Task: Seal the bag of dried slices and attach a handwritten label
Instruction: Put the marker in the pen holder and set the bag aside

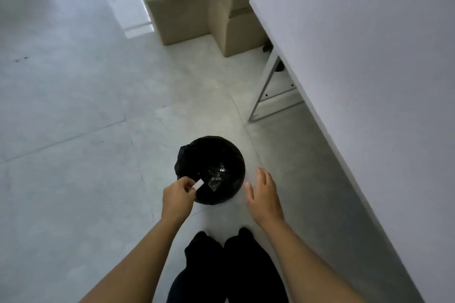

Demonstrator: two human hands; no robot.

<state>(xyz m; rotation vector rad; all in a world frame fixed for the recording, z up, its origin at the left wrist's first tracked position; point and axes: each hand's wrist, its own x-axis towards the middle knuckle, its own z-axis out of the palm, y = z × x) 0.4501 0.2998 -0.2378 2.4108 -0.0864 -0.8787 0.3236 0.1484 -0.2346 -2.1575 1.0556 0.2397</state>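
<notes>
A person stands on a pale grey tiled floor (73, 106), seen from above, at the corner of a white table (369, 56) that fills the right side of the view and rests on a white metal frame (266, 86). Tan cardboard boxes (197, 15) are stacked on the floor beyond the table's far end, one with a strip of tape across its seam; no print on them can be read. The person's legs (229, 265), in dark clothing, show at the bottom edge, just behind a small round bin (236, 162) that stands on the floor near the table. The bin is lined with a black liner (182, 155) bunched over its rim on the left. Crumpled clear plastic (216, 174) glints inside it. The right hand (264, 195) hovers just to the right of the bin, fingers straight and spread, holding nothing and touching nothing. The left hand (177, 195) reaches over the bin's near-left rim, its thumb and fingers curled and pinching a slip (199, 184). The slip is small, narrow and white, angled upward to the right above the bin's mouth and apart from the plastic below. Its visible face looks plain, and it is too small to tell whether it carries any writing.
</notes>
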